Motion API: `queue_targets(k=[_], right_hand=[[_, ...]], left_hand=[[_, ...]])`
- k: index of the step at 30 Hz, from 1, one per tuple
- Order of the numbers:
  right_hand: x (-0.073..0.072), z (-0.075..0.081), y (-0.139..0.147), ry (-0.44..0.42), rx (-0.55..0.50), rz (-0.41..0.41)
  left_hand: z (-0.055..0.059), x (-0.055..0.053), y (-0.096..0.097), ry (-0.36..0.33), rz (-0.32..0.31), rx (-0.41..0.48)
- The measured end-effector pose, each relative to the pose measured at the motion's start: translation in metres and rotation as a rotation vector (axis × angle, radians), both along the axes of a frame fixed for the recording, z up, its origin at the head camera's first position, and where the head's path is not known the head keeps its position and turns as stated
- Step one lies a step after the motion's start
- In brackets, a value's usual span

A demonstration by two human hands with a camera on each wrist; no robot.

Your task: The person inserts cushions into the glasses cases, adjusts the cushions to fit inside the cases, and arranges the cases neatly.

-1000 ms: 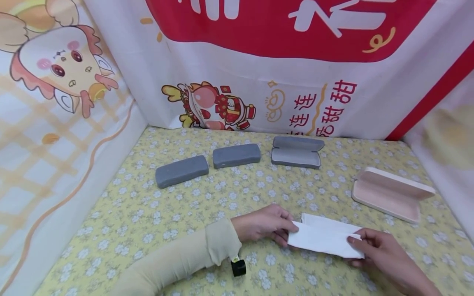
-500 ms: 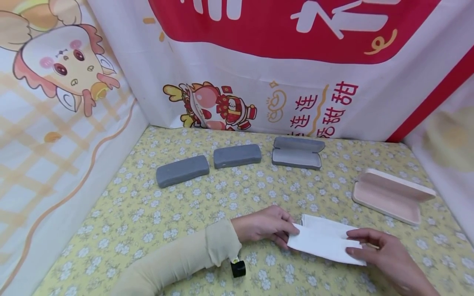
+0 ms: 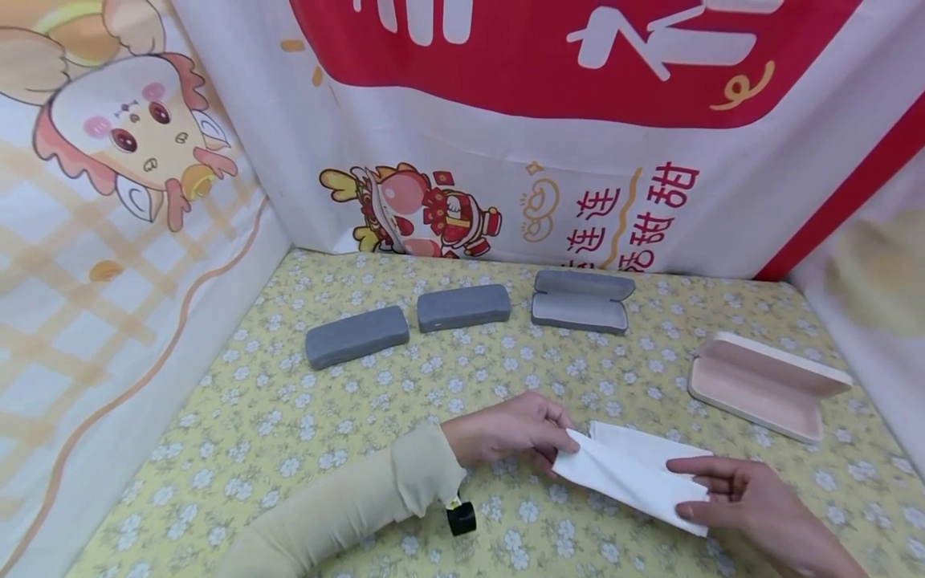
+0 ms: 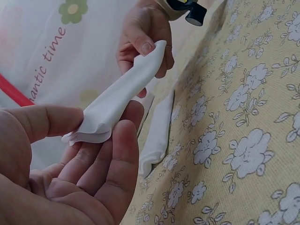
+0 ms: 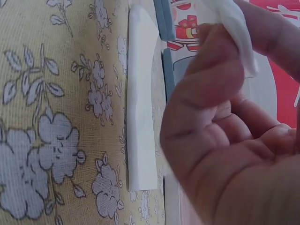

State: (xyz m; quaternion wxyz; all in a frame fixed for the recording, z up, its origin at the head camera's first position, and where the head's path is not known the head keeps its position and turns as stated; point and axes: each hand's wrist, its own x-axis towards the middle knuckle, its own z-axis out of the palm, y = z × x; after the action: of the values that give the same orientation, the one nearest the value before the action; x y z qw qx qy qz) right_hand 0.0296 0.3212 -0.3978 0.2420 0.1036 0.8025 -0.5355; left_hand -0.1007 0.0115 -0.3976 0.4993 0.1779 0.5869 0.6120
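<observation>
A folded white cloth [image 3: 629, 480] is stretched between both hands above the table. The left hand [image 3: 506, 429] pinches its left end between thumb and fingers. At the other end, the right hand [image 3: 759, 506] grips it with the thumb on the near side. In the left wrist view the held cloth [image 4: 117, 91] shows layered folds at the near end. Behind it, a second folded white cloth [image 3: 650, 443] lies on the table, partly covered by the held one in the head view. The right wrist view shows this lying cloth [image 5: 143, 108] as a long flat strip.
Two closed grey glasses cases [image 3: 357, 335] [image 3: 464, 307] lie at the back left. An open grey case [image 3: 578, 311] stands at the back middle, an open pink case [image 3: 759, 385] at the right. The flowered tablecloth [image 3: 433, 385] meets printed fabric walls.
The right hand has shifted its grip, and the cloth's right end has come lower and closer. The left hand has moved slightly left, still pinching its end. The cases have stayed put.
</observation>
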Motion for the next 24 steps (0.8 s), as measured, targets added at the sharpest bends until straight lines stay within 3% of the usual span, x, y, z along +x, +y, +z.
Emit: queue_targets(k=[5,9,14,24], right_hand=[[-0.002,-0.003,0.006,0.015,-0.049,-0.002],[-0.006,-0.002,0.01,-0.019,-0.211,-0.045],[-0.013,-0.001,0.007,-0.048,-0.373,-0.16],[-0.023,0.005,-0.007,-0.008,-0.382,-0.23]], left_hand=[[-0.001,0.0,-0.001,-0.02,0.022,-0.002],[-0.001,-0.003,-0.003,-0.065,0.049,0.007],[-0.001,-0.011,-0.006,-0.084,0.087,0.035],[-0.002,-0.022,-0.012,-0.032,0.118,0.042]])
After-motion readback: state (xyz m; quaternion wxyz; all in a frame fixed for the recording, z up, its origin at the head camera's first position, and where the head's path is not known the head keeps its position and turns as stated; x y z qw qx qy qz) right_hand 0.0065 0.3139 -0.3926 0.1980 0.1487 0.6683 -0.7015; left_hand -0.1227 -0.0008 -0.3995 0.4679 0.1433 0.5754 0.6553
